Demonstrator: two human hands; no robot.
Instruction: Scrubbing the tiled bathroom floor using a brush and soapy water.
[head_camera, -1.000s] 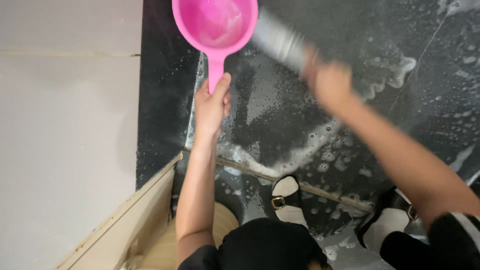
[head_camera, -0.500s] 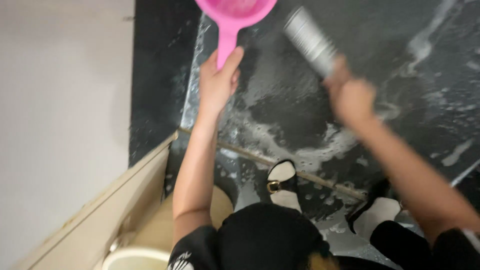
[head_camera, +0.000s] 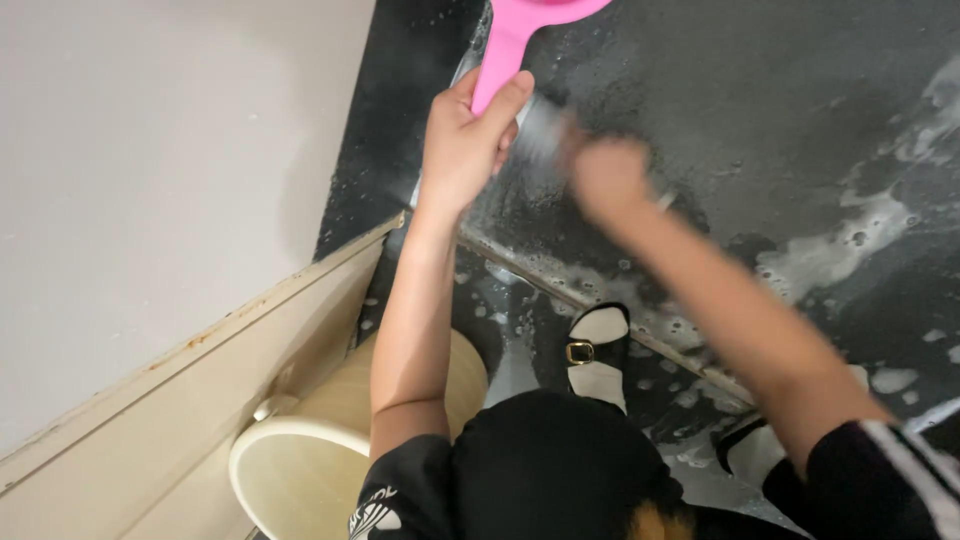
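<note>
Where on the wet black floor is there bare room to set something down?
The free patch is the dark floor right of the right hand, above the foam streak. It is crowded around the left hand, pink scoop, sandal and cream bucket.

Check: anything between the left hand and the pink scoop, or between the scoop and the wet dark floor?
Nothing visible. The left hand already grips the pink plastic scoop's handle. The blurred right hand sits beside it, over the soapy dark floor, not in between.

Views: one only, head-worn.
Facing: steeply downward, over the wearer's own arms and feet.
Range: close; wet black floor (head_camera: 780, 110) fills the far right.
Overlap: none, single view.
</note>
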